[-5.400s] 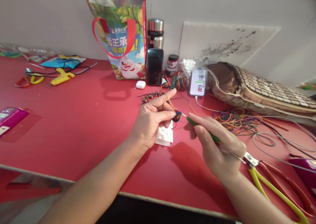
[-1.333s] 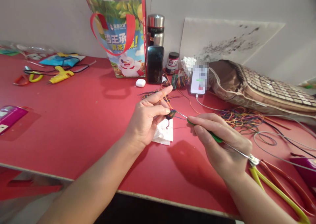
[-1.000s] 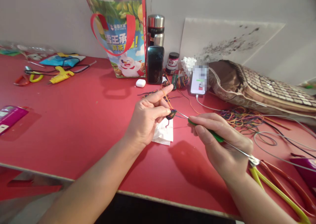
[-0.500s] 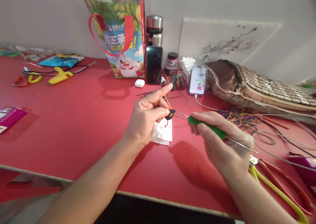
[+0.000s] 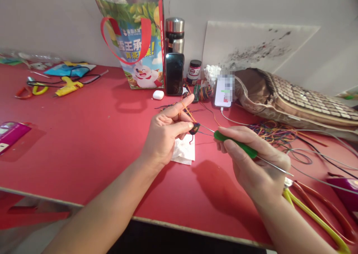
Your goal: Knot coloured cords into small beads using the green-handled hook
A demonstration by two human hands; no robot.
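Note:
Between thumb and fingers my left hand (image 5: pixel 165 134) pinches a small dark crocheted piece (image 5: pixel 195 128) with multicoloured strands. An orange strand of yarn (image 5: pixel 188 110) runs from the piece up to my raised left index finger. My right hand (image 5: pixel 254 164) grips a crochet hook (image 5: pixel 236 145) by its green handle, thumb on one side and fingers on the other. The hook's thin metal shaft points left and meets the piece; its very tip is hidden there. A second metal end sticks out behind the handle. Below my left hand lies a white paper tissue (image 5: pixel 184 151).
Behind my hands stand a dark phone (image 5: pixel 175 74), a steel flask (image 5: pixel 175 26), a jar (image 5: pixel 194 72) and a printed bag (image 5: pixel 140 41). Tangled yarn (image 5: pixel 275 131) and red-and-yellow pliers (image 5: pixel 316 209) lie right. A yellow glue gun (image 5: pixel 68 86) rests left.
My right hand and the crochet hook have shifted slightly right and down. The small piece has turned a little in my left hand, which stays nearly in place.

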